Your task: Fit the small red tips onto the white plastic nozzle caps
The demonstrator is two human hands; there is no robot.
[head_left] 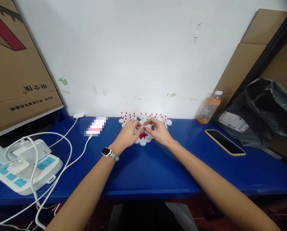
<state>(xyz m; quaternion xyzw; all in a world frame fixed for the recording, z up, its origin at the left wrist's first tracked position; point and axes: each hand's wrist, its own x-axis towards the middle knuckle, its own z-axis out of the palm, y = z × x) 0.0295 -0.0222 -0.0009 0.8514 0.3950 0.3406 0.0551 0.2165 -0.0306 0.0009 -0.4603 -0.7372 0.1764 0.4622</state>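
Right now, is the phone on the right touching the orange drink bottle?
Apart. The head view shows bare blue table between the phone and the bottle.

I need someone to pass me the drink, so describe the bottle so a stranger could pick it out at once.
Start at the blue table and follow its back edge rightward to where the white wall meets the leaning cardboard. The bottle stands there, tilted, just behind the dark phone lying flat. It is the only clear bottle of orange liquid, with a white cap, beside the black plastic bag.
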